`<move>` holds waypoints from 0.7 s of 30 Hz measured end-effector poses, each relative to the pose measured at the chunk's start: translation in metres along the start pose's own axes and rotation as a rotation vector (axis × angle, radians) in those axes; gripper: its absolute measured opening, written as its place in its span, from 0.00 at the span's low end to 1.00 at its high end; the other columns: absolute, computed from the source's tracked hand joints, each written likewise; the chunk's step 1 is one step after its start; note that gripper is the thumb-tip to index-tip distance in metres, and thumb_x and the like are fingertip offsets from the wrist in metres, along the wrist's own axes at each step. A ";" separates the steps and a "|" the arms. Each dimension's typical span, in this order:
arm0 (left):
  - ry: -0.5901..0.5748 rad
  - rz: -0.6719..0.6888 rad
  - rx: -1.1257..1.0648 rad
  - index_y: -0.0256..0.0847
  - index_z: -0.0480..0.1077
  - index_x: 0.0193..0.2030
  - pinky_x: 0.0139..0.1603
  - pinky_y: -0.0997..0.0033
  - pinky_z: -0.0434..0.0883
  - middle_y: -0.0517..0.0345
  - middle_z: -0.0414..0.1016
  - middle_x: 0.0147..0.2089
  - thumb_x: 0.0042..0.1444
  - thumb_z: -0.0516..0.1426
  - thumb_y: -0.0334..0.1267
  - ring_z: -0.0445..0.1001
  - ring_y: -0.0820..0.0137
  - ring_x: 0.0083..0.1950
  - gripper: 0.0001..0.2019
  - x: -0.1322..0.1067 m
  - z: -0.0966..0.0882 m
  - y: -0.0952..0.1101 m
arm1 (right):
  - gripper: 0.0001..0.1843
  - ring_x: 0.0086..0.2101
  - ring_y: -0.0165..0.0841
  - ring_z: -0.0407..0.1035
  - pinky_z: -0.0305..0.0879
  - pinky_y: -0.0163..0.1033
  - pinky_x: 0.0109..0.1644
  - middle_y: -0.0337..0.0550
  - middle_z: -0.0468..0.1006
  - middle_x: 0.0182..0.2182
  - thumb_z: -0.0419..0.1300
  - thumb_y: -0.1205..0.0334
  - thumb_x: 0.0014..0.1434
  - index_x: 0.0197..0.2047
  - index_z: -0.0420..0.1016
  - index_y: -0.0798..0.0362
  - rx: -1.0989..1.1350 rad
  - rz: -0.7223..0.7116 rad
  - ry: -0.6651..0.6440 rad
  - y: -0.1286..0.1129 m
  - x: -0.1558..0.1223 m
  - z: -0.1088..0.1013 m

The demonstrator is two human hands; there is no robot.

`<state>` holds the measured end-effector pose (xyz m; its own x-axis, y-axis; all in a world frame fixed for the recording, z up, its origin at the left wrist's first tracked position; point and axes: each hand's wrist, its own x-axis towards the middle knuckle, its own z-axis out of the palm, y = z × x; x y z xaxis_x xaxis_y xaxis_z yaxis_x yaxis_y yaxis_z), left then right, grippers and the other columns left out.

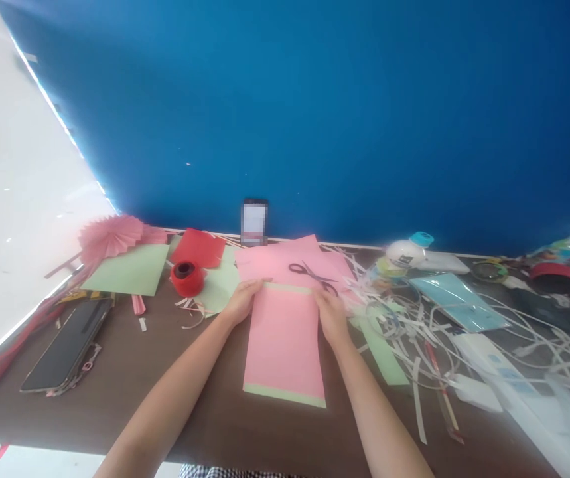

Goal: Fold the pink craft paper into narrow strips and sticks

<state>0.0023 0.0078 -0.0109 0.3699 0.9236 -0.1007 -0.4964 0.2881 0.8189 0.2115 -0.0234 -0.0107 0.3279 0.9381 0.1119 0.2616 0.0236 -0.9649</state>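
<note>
A pink paper sheet [285,338] with pale green strips along its far and near edges lies in front of me on the dark table. My left hand [243,301] pinches its far left corner. At the far right corner, my right hand [332,313] has its fingers closed on the same sheet. Just beyond the hands, a pair of scissors [309,272] with dark handles rests on more pink paper [277,259]. The fingertips are partly blurred.
Left are a red tape roll [188,279], green paper [128,269], a pink paper fan [110,236] and a phone [68,345]. Another phone [254,222] leans on the blue wall. Right are paper scraps, tangled white cables, a power strip [503,372] and a white bottle [407,253].
</note>
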 end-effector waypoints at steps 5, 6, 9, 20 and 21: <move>0.005 0.012 -0.068 0.32 0.70 0.44 0.44 0.65 0.66 0.47 0.76 0.38 0.48 0.58 0.42 0.73 0.64 0.39 0.19 -0.003 -0.003 0.006 | 0.19 0.35 0.36 0.66 0.61 0.38 0.39 0.41 0.75 0.30 0.57 0.46 0.47 0.31 0.73 0.54 0.119 0.004 -0.085 0.000 -0.002 0.002; 0.000 0.002 -0.066 0.32 0.71 0.44 0.43 0.66 0.66 0.47 0.76 0.38 0.48 0.58 0.42 0.73 0.64 0.39 0.18 -0.004 -0.004 0.007 | 0.18 0.36 0.36 0.66 0.61 0.38 0.39 0.41 0.75 0.31 0.57 0.47 0.47 0.31 0.73 0.54 0.126 0.006 -0.085 0.000 -0.002 0.002; -0.016 -0.028 -0.055 0.31 0.71 0.42 0.42 0.67 0.66 0.47 0.76 0.37 0.49 0.57 0.41 0.73 0.65 0.38 0.17 -0.005 -0.004 0.007 | 0.16 0.35 0.36 0.66 0.60 0.38 0.39 0.40 0.75 0.28 0.57 0.49 0.47 0.25 0.73 0.55 0.118 0.005 -0.033 -0.001 -0.002 0.002; 0.137 0.137 -0.169 0.33 0.68 0.46 0.49 0.61 0.65 0.46 0.73 0.43 0.51 0.55 0.44 0.71 0.62 0.45 0.19 -0.001 -0.012 0.008 | 0.24 0.35 0.36 0.70 0.65 0.41 0.40 0.43 0.76 0.33 0.54 0.48 0.50 0.48 0.66 0.51 0.233 0.078 -0.274 -0.007 -0.007 0.006; 0.157 0.159 -0.181 0.34 0.67 0.48 0.49 0.61 0.65 0.46 0.72 0.45 0.52 0.54 0.45 0.71 0.62 0.46 0.20 -0.001 -0.012 0.009 | 0.25 0.35 0.36 0.70 0.65 0.42 0.40 0.43 0.76 0.33 0.57 0.51 0.48 0.48 0.66 0.52 0.166 0.045 -0.285 -0.007 -0.009 0.006</move>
<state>-0.0117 0.0124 -0.0102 0.1565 0.9847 -0.0768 -0.6757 0.1634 0.7188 0.2017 -0.0297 -0.0063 0.0624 0.9979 0.0196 0.0934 0.0137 -0.9955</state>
